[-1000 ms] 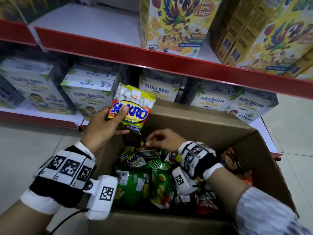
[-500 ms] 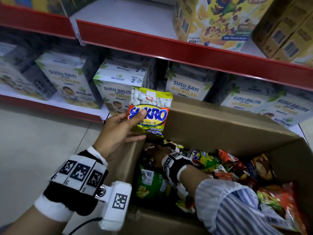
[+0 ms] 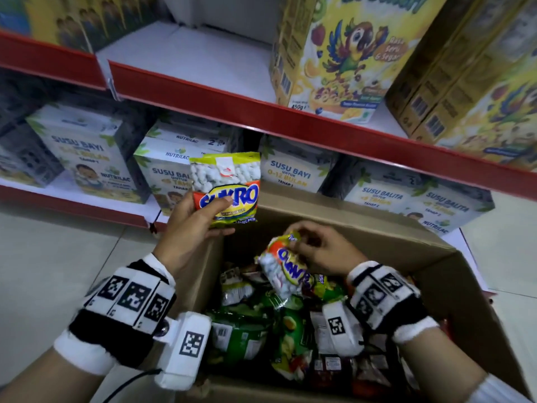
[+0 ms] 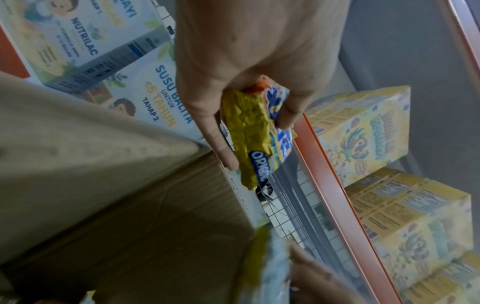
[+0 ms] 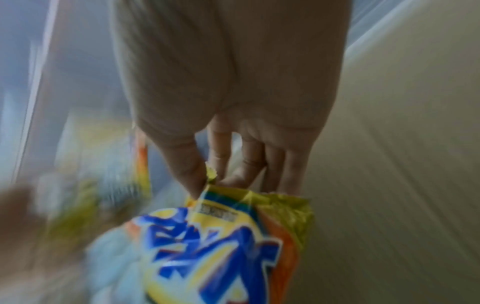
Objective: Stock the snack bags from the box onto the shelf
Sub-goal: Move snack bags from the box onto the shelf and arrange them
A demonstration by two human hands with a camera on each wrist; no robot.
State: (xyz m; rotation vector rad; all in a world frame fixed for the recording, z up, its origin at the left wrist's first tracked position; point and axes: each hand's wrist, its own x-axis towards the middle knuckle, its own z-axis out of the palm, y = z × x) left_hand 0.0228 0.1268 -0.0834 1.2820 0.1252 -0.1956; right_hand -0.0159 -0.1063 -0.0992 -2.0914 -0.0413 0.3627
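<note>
The right wrist view was pretty smeared: the second Sukro bag [image 5: 207, 246] under the right hand [image 5: 233, 82] read only as blue lettering, and everything left of that hand was streaks. In the head view the left hand [image 3: 191, 225] covered the lower left corner of the first Sukro bag [image 3: 229, 181], its thumb over part of the logo. The cardboard box [image 3: 406, 251] ran off the bottom edge below both wrists, and the packets deep under the right wrist were too dark to tell apart.

A pale tiled floor [image 3: 58, 257] carries an open cardboard box [image 3: 334, 210], beside red-edged shelves [image 3: 261, 112]: cereal boxes [image 3: 334, 59] on the upper, milk formula boxes [image 3: 87, 158] on the lower.
</note>
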